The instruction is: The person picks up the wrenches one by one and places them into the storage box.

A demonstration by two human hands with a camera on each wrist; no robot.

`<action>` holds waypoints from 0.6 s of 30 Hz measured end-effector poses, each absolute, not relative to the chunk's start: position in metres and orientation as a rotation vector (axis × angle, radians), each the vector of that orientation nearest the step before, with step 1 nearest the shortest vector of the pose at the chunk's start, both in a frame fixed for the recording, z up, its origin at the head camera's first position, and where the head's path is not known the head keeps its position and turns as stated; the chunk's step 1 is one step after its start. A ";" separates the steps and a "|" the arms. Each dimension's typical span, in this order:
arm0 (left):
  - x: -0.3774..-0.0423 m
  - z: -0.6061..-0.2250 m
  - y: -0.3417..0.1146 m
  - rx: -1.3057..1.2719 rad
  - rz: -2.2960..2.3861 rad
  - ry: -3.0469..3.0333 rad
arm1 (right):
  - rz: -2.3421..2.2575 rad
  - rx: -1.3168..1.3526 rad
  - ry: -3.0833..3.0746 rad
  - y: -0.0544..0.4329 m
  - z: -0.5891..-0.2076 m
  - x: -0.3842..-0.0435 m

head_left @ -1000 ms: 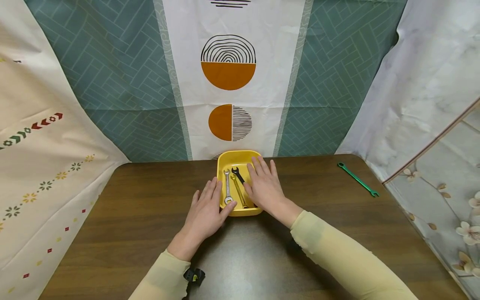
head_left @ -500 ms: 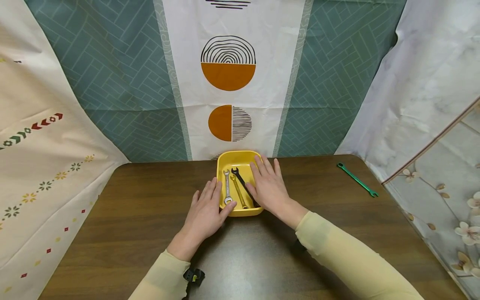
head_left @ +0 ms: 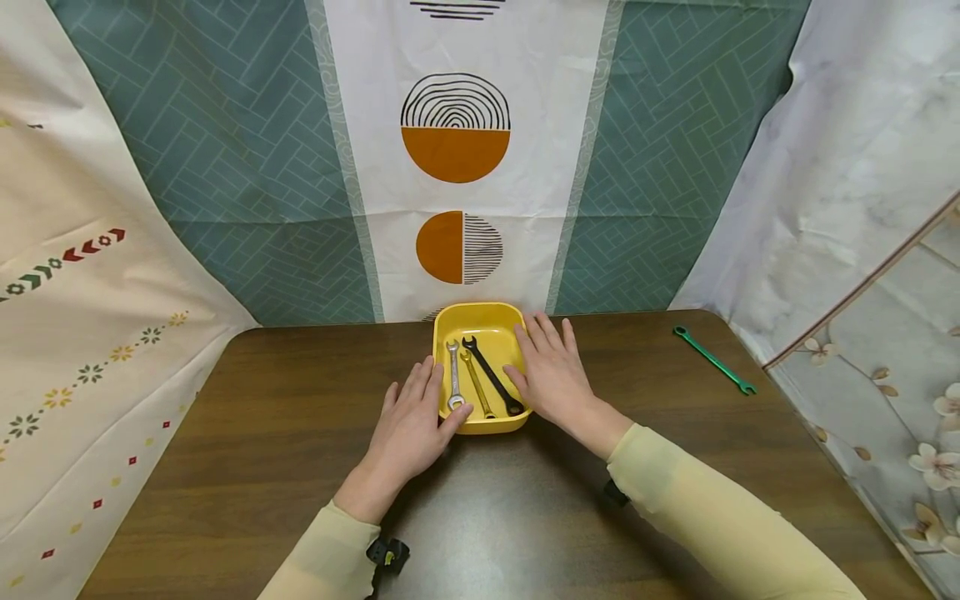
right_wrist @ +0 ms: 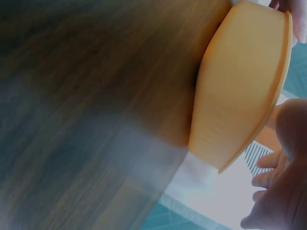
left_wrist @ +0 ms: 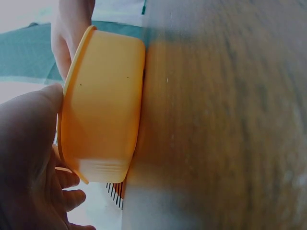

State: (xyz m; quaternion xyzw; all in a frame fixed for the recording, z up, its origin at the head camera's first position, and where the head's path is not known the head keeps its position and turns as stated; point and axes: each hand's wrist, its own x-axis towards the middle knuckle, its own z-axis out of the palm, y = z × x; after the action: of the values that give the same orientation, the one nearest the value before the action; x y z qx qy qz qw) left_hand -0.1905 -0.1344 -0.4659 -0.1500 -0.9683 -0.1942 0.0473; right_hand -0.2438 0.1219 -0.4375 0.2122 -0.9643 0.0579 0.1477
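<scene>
A yellow plastic tray (head_left: 480,310) sits at the back edge of the table. Inside lie a silver wrench (head_left: 454,371), a smaller gold wrench (head_left: 477,385) and a longer black wrench (head_left: 492,375), roughly side by side. My left hand (head_left: 411,417) rests at the tray's near left corner, fingers extended along the left side and thumb at the front rim. Along the right side lies my right hand (head_left: 555,367), its fingers straight and spread a little, the thumb reaching over the rim. In the left wrist view, the tray's outer wall (left_wrist: 103,100) stands beside the left thumb.
A green wrench (head_left: 714,360) lies apart on the right of the brown wooden table (head_left: 315,367). Behind the table hangs a patterned curtain (head_left: 277,150), close to the tray's back. Fabric also hangs along the left and right sides.
My right hand has slid to the right, from over the tray's inside to its right rim, uncovering the whole black wrench. My left hand has stayed in place.
</scene>
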 end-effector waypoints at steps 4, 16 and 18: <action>-0.190 -0.466 -0.134 -0.455 -0.602 -2.958 | 0.149 0.605 -2.763 0.128 -0.437 -0.243; -0.189 -0.465 -0.134 -0.438 -0.613 -2.973 | 0.177 0.578 -2.773 0.147 -0.437 -0.245; -0.189 -0.465 -0.134 -0.440 -0.611 -2.968 | 0.185 0.573 -2.773 0.150 -0.438 -0.245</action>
State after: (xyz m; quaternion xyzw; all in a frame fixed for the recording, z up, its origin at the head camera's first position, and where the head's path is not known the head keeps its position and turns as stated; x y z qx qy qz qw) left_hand -0.1893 -0.1338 -0.4648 -0.1436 -0.9685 -0.1993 0.0398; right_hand -0.2449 0.1497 -0.4376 0.1996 -0.9659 0.0644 0.1516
